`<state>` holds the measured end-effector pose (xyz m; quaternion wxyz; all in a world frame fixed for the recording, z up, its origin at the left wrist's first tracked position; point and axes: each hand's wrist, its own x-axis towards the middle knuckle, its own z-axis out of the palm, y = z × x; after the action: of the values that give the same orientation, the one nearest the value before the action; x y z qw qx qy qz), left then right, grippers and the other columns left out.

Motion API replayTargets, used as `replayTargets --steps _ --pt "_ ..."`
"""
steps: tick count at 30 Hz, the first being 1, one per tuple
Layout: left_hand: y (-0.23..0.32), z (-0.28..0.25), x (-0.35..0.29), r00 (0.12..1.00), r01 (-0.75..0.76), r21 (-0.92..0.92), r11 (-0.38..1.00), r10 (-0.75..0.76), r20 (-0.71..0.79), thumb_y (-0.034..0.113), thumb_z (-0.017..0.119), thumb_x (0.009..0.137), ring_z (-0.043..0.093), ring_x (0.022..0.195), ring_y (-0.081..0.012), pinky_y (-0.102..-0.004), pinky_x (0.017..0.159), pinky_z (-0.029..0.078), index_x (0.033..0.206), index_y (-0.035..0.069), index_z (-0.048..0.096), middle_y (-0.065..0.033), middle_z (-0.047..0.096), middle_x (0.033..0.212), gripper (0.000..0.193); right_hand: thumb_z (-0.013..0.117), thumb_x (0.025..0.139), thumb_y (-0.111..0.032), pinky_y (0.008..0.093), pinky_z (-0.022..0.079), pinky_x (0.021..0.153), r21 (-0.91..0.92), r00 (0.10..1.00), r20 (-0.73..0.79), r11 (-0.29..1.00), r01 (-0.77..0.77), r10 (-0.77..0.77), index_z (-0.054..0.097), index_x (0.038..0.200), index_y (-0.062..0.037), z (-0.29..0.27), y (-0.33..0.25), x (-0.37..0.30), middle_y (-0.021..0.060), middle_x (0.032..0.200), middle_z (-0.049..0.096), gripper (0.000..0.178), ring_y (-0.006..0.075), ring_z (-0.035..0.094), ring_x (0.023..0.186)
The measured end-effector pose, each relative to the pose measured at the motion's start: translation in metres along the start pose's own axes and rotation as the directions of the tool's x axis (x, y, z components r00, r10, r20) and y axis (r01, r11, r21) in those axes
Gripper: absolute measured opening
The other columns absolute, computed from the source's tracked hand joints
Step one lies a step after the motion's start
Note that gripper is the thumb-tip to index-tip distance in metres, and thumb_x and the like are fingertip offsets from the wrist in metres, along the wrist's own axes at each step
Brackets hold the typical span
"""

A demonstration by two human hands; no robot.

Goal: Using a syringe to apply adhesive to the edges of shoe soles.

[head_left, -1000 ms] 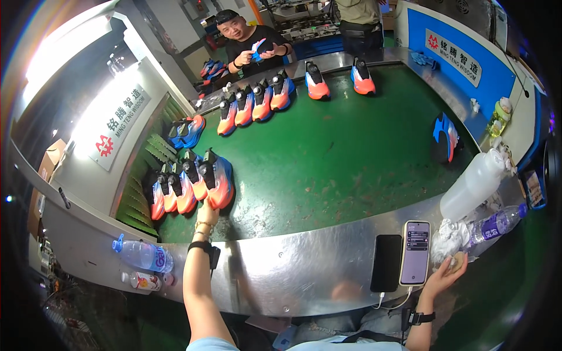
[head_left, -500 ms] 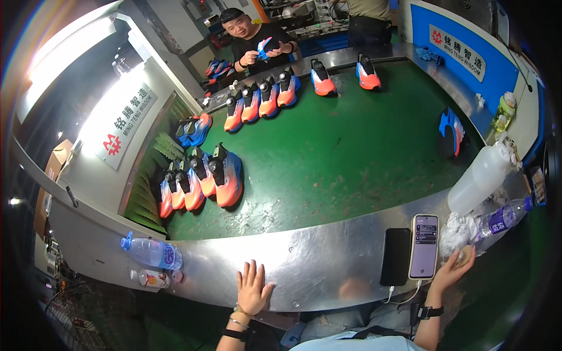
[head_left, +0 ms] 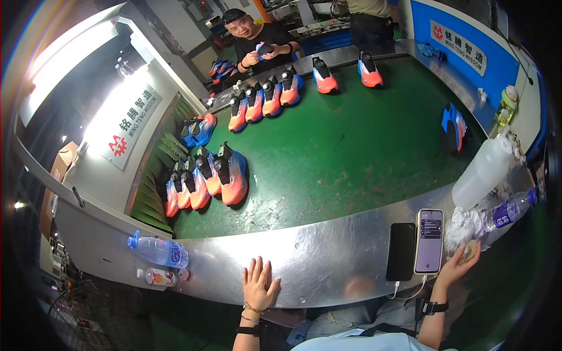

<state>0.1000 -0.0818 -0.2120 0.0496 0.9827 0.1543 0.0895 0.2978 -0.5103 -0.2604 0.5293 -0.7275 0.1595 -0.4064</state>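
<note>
My left hand (head_left: 259, 286) lies flat on the metal ledge (head_left: 328, 251), fingers stretched out, holding nothing. My right hand (head_left: 455, 270), at the ledge's right end, is closed around a small tan lump (head_left: 469, 251); its exact kind cannot be made out. Right beside that lump are a crumpled white cloth (head_left: 463, 227) and a clear bottle with a purple label (head_left: 504, 217) lying on its side. Left of my right hand lie a dark phone (head_left: 401, 251) and a lit phone (head_left: 429, 241), both with white cables plugged in.
Orange-and-blue running shoes (head_left: 234, 175) stand in groups on the green work surface (head_left: 328, 158); one lies tipped (head_left: 454, 128) at right. A white jug (head_left: 483, 172) leans at right; bottles (head_left: 159, 251) lie at left. Across, a co-worker's hands (head_left: 270, 54) hold a shoe (head_left: 263, 49).
The co-worker has lowered and turned the shoe in their hands. My view has shifted slightly. My left hand stays flat, and my right hand keeps hold of the tan lump.
</note>
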Motion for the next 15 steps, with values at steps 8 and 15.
replayTargets --steps 8,15 --pt "-0.0006 0.002 -0.0001 1.0 -0.007 -0.002 1.0 0.007 -0.015 0.032 0.057 0.078 0.028 0.129 -0.0291 -0.0452 0.104 0.016 0.125 0.009 0.047 -0.0143 0.036 0.136 0.053 0.05 0.089 -0.01 0.0366 0.035 0.097 0.005 1.0 -0.005 1.0 0.02 -0.02 0.034 0.126 -0.0003 0.0005 -0.001 0.0004 0.016 0.129 0.038 0.042 0.0262 0.041 0.117" --pt "-0.001 0.003 0.0003 1.0 -0.009 0.0 1.0 0.009 -0.022 0.032 0.057 0.078 0.029 0.128 -0.029 -0.0449 0.104 0.017 0.124 0.009 0.047 -0.0141 0.036 0.136 0.053 0.051 0.088 -0.009 0.0375 0.033 0.098 -0.016 1.0 -0.009 1.0 0.013 -0.013 0.035 0.125 0.0007 0.0007 -0.0051 0.0007 0.0178 0.126 0.04 0.041 0.0283 0.042 0.116"
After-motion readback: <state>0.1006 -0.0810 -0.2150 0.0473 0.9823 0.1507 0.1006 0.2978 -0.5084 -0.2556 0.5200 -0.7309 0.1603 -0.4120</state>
